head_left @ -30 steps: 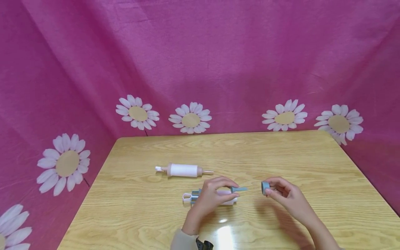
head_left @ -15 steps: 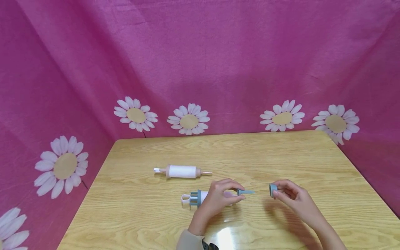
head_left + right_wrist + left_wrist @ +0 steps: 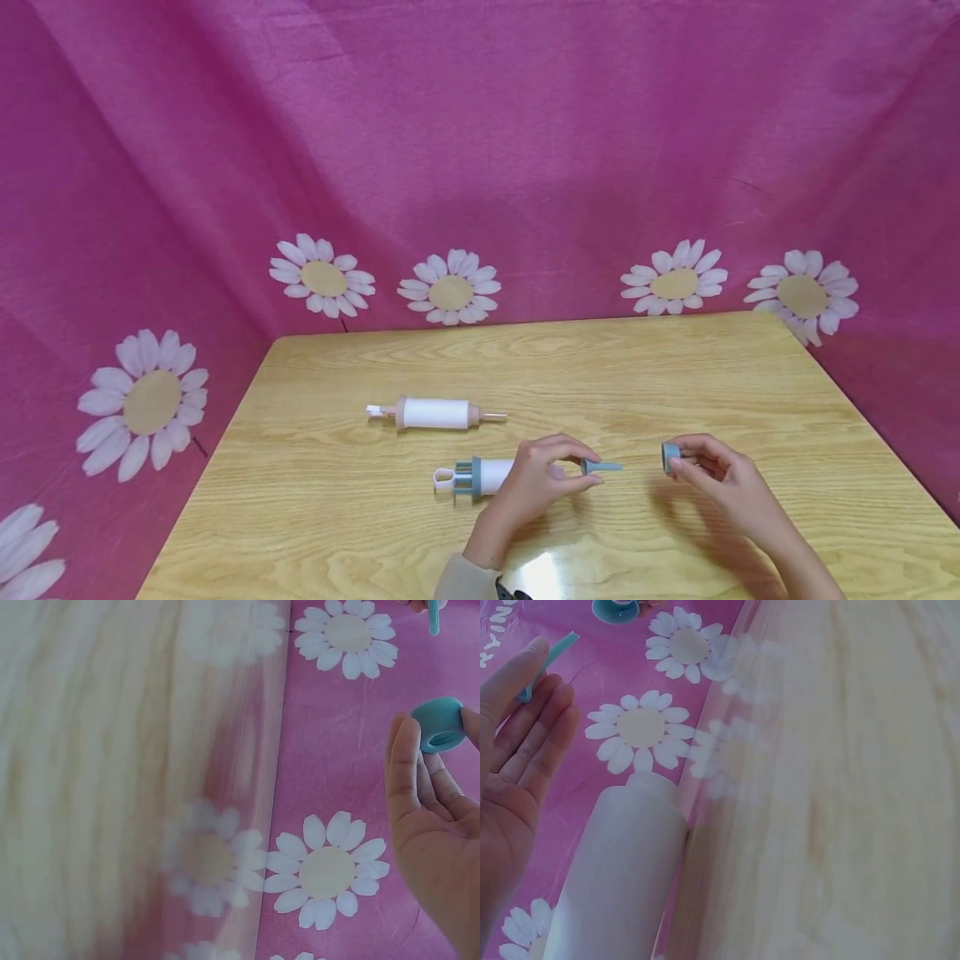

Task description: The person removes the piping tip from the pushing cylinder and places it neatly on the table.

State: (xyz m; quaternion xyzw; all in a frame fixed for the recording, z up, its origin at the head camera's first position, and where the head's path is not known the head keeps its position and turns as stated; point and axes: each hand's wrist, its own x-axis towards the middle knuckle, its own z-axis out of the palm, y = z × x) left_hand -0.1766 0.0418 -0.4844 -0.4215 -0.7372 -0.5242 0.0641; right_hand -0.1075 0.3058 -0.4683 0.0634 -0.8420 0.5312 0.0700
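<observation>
In the head view my left hand (image 3: 536, 479) pinches a small blue-green nozzle (image 3: 602, 467) by its wide end, its narrow tip pointing right. Across a gap, my right hand (image 3: 723, 475) holds a blue-green ring cap (image 3: 670, 458) between thumb and fingers, its open side facing the nozzle. The right wrist view shows a hole through the cap (image 3: 441, 735). Partly behind the left hand lies a white tube with a blue-green end and a white pull handle, like a cookie press (image 3: 491, 477). In the left wrist view its white barrel (image 3: 622, 870) stands close to that hand.
A second white tube with beige ends, similar in shape (image 3: 435, 413), lies farther back on the wooden table (image 3: 637, 367). A pink cloth with daisies (image 3: 525, 167) hangs behind the table and along its sides.
Both hands have moved slightly right, still holding the nozzle and the ring cap apart. More of the white tube's blue-green end shows beside the left hand.
</observation>
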